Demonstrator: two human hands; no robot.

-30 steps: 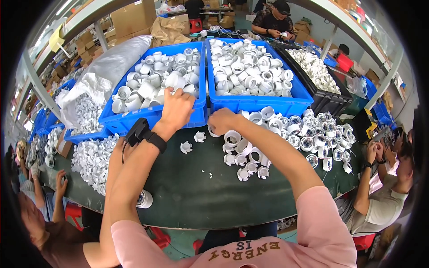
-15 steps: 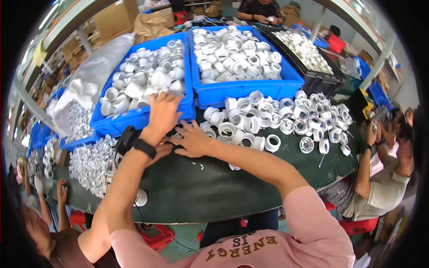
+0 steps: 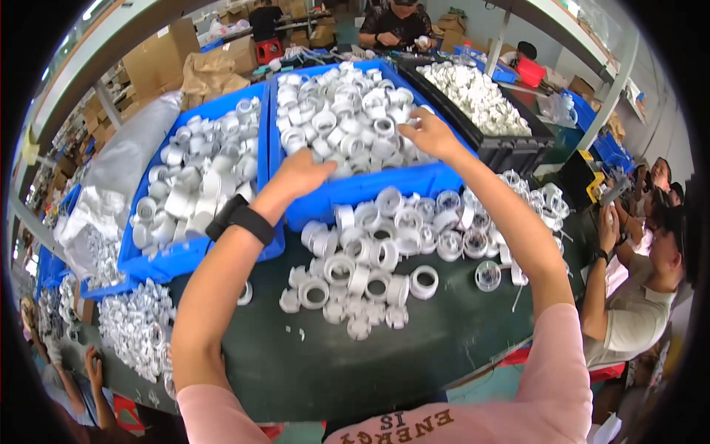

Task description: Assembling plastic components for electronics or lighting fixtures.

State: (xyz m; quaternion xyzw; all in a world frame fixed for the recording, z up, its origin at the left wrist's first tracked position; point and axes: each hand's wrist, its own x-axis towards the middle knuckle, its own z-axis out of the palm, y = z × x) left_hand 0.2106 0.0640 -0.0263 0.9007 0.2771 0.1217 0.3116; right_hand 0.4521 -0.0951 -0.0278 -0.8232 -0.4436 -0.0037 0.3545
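Observation:
My left hand (image 3: 302,175) is over the near left corner of the middle blue bin (image 3: 384,183), which is heaped with white plastic pipe-like fittings (image 3: 347,118). Its fingers point right, apart and partly blurred, with no part seen in them. My right hand (image 3: 432,136) hovers at the right side of the same bin, thumb and fingers apart toward the fittings, open. Whether either hand touches a fitting I cannot tell. Below the bin, a pile of white rings (image 3: 370,251) lies on the dark green table (image 3: 310,370). Small white lobed pieces (image 3: 366,311) lie at its near edge.
A second blue bin (image 3: 148,263) of white fittings stands left, and a black crate (image 3: 510,144) of small white parts stands right. Clear plastic parts (image 3: 137,325) are heaped at the left. Co-workers sit at the right (image 3: 643,296), far side (image 3: 396,33) and lower left.
Both my hands have moved from the table by the left bin up to the middle bin and spread apart. An arm overlapping mine at the left is gone. Small lobed pieces now show beside the rings.

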